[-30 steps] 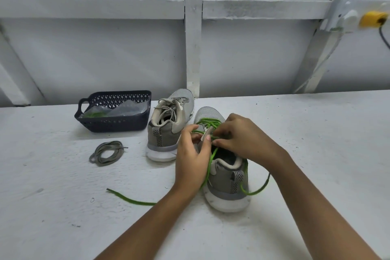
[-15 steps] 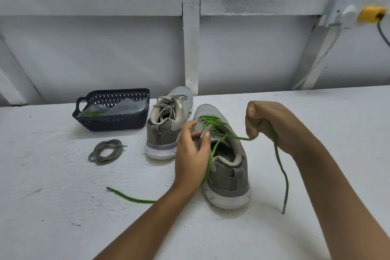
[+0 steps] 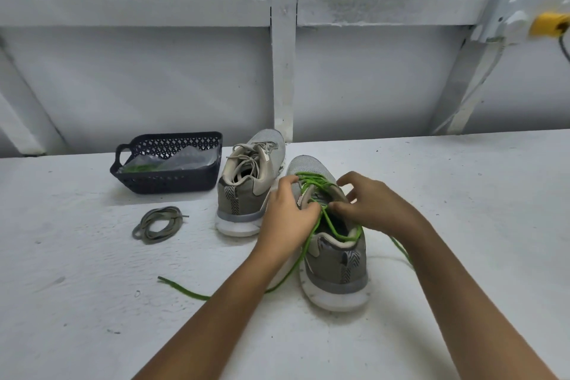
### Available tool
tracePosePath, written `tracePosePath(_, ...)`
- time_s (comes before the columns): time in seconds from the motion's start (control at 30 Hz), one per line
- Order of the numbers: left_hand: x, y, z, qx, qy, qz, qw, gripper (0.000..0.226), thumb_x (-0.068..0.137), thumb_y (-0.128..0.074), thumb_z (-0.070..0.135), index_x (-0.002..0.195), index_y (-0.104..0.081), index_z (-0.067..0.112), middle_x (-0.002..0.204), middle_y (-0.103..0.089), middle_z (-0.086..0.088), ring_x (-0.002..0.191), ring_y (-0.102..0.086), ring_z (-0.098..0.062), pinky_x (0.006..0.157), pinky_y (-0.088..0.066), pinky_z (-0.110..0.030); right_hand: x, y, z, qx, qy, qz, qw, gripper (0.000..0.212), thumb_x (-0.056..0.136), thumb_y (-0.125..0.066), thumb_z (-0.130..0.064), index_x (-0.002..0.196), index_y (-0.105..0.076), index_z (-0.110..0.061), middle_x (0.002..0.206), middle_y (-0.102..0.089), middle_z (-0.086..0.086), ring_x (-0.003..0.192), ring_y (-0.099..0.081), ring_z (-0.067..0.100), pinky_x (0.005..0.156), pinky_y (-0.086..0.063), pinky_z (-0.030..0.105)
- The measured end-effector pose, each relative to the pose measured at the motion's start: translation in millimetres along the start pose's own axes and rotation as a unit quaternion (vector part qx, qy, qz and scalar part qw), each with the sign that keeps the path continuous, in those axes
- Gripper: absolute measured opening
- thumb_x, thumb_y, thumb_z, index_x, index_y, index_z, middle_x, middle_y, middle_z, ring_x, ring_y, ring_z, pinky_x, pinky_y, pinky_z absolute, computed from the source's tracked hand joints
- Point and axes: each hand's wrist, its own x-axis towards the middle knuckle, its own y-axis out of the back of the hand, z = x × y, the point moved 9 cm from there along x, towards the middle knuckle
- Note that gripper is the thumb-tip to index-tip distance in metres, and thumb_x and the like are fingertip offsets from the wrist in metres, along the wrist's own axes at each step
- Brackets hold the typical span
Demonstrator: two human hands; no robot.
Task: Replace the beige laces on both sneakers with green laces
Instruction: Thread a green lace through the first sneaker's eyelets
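Observation:
Two grey sneakers stand heel-toward-me on the white table. The near sneaker carries a green lace threaded through its eyelets, with one loose end trailing left on the table and the other right behind my forearm. My left hand grips the sneaker's left eyelet flap, thumb near the lace crossing. My right hand pinches the green lace at the tongue, other fingers spread. The far sneaker keeps its beige lace.
A coiled beige lace lies on the table to the left. A dark perforated basket with a plastic bag and something green inside stands at the back left. A white framed wall rises behind the table.
My right hand, which had pulled the green lace up and out to the right, has come back down onto the sneaker's tongue. The left hand stays on the eyelet flap.

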Motion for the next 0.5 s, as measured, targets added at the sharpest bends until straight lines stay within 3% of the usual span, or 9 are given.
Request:
tracePosePath(0.1,-1.3,0.3,-5.2,-0.042,0.020,0.004,0.999,0.044,0.087,-0.054,0.019,0.128,-0.042,0.026,0.110,-0.050,0.006,0.094,-0.056,-0.016,0.075,-0.040,-0.028,2.8,-0.7,8.0,0.048,-0.014,0.024,0.998,0.044,0.084,-0.065,-0.035,0.125,-0.052,-0.020,0.104,-0.066,0.004,0.079,-0.060,0.013,0.055,-0.040,0.022)
tracePosePath(0.17,-2.2,0.1,-11.4,-0.111,0.033,0.003,0.993,0.033,0.087,-0.054,0.014,0.116,-0.048,0.029,0.115,-0.058,0.003,0.087,-0.058,-0.016,0.072,-0.044,-0.027,4.8,0.9,14.2,0.082,-0.010,0.020,0.996,0.036,0.085,-0.066,-0.028,0.119,-0.058,-0.022,0.093,-0.068,0.000,0.072,-0.061,0.009,0.052,-0.040,0.021)
tracePosePath(0.27,-2.2,-0.4,-15.3,-0.198,0.044,-0.006,0.979,0.031,0.087,-0.051,0.003,0.099,-0.051,0.031,0.112,-0.064,-0.005,0.072,-0.058,-0.011,0.066,-0.044,-0.024,5.6,1.5,20.6,0.167,-0.003,-0.006,0.986,0.029,0.085,-0.065,-0.012,0.113,-0.062,-0.020,0.085,-0.071,0.001,0.068,-0.063,0.013,0.058,-0.047,0.023)
tracePosePath(0.4,-1.9,-4.5,-19.7,-0.266,0.064,-0.035,0.961,0.033,0.087,-0.046,-0.007,0.098,-0.052,0.023,0.110,-0.067,-0.009,0.080,-0.054,-0.024,0.072,-0.042,-0.039,6.6,-1.7,25.1,0.265,-0.010,-0.055,0.963,0.031,0.085,-0.063,0.000,0.114,-0.061,-0.013,0.085,-0.070,0.010,0.062,-0.060,0.011,0.055,-0.048,0.019)
tracePosePath(0.5,-1.4,-4.0,-18.3,-0.248,0.058,-0.048,0.966,0.031,0.088,-0.047,-0.004,0.098,-0.052,0.024,0.108,-0.068,-0.006,0.074,-0.054,-0.021,0.068,-0.044,-0.034,6.4,-0.7,21.4,0.269,0.005,-0.068,0.961,0.028,0.086,-0.061,0.003,0.112,-0.064,-0.006,0.081,-0.068,0.014,0.056,-0.060,0.006,0.051,-0.047,0.016)
